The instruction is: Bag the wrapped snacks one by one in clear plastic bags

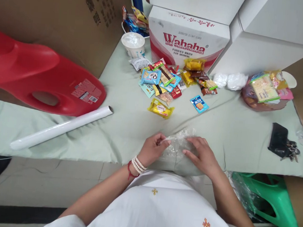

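Note:
A clear plastic bag [176, 145] lies crumpled between my hands at the table's front edge. My left hand [155, 147] pinches the bag's edge between thumb and fingers; beads and a red cord circle that wrist. On the bag's right side, my right hand [200, 154] has thumb and fingers apart, the fingertips touching the plastic. Beyond them sit a yellow snack packet [161, 109] and a blue snack packet [199, 103]. Behind these is a loose pile of small wrapped snacks [167, 78].
At left lie a red plastic jug [52, 74] and a white tube [61, 129]. A paper cup [133, 44], a Wahaba carton [186, 39] and white boxes [267, 45] stand behind. To the right are a filled snack bag [265, 92] and keys with a black pouch [280, 141].

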`<state>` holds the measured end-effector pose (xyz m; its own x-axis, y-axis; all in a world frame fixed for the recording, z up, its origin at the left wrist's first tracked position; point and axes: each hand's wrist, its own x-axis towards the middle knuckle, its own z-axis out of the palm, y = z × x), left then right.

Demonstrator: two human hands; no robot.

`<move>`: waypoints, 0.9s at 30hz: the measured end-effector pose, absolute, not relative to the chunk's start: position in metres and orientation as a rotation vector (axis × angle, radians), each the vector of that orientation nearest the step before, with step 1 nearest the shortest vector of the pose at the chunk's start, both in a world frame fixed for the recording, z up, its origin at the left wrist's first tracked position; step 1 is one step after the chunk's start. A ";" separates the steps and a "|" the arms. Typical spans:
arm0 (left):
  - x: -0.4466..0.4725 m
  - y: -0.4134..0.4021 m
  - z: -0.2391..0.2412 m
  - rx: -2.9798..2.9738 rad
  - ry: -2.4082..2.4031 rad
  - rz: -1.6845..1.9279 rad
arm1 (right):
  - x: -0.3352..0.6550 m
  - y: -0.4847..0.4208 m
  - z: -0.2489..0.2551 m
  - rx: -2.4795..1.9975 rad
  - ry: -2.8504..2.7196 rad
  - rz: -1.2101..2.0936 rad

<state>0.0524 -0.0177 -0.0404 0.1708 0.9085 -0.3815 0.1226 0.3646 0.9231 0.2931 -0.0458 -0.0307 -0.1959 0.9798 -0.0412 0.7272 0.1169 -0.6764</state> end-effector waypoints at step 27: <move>0.047 0.009 -0.052 0.831 1.429 0.891 | 0.314 -0.036 -0.032 -1.772 -1.585 0.978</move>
